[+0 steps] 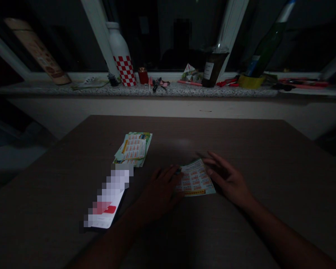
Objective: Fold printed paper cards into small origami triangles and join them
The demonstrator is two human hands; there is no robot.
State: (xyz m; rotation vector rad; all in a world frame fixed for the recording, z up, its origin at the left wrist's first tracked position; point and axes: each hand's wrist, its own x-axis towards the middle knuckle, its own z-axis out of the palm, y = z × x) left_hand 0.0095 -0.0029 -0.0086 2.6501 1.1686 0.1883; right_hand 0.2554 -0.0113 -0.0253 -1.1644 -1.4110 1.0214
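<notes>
A printed paper ticket that looks like a lottery scratch card (195, 178), pale green with rows of orange print, lies slightly curved at the middle of the table. My left hand (164, 190) holds its left side, with fingers and thumb covering that edge. At the ticket's right edge is my right hand (231, 181), its fingers apart and its thumb near or touching the paper. To the left, a loose stack of similar tickets (134, 147) rests on the table. A lit phone (109, 203), its screen partly pixelated, lies closer to me beside my left forearm.
Behind the brown table (240, 136) runs a granite windowsill (173, 89). On it stand a red-checkered white bottle (125, 65), a tan bottle (42, 54), a small red jar (142, 76), a dark drink cup (212, 69), a green glass bottle (268, 46) and small clutter.
</notes>
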